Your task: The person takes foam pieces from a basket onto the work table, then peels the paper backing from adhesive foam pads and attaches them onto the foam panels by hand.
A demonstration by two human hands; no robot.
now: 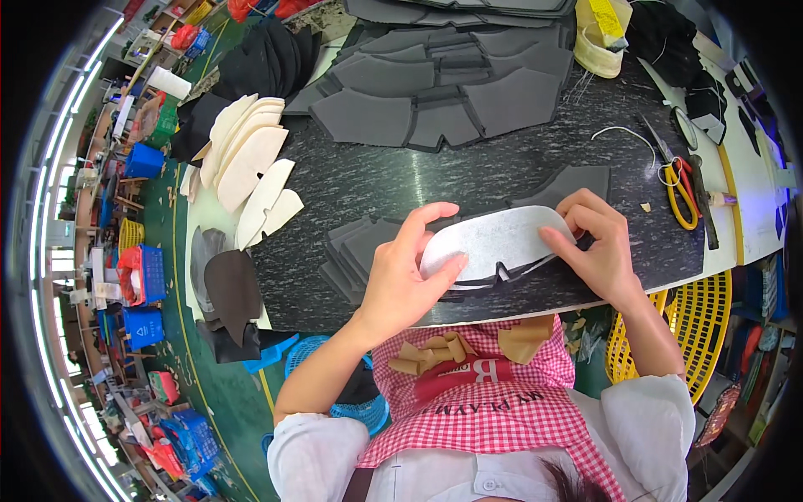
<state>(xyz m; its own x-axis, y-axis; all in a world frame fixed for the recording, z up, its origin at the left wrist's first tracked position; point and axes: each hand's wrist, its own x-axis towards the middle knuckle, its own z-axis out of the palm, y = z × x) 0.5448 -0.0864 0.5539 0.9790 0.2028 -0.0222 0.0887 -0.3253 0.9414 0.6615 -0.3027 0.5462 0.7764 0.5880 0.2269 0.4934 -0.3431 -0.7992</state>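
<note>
Near the table's front edge, both hands hold a white curved cut piece (498, 238) with a small notch in its lower edge. A dark layer with a matching notch shows along its lower side. My left hand (401, 276) grips the left end, its thumb on the white face and its index finger raised. At the right end, my right hand (602, 247) pinches the piece between thumb and fingers. Dark grey cut pieces (345, 255) lie beside and partly behind my left hand. Another dark grey piece (577, 184) lies just beyond my right hand.
Stacked grey panels (368, 117) cover the far table. White cut pieces (247, 159) and dark pieces (234, 284) lie at left. Yellow-handled scissors (682, 197) lie at right, below a loose white cord (627, 132). A yellow basket (707, 314) stands below the table's right side.
</note>
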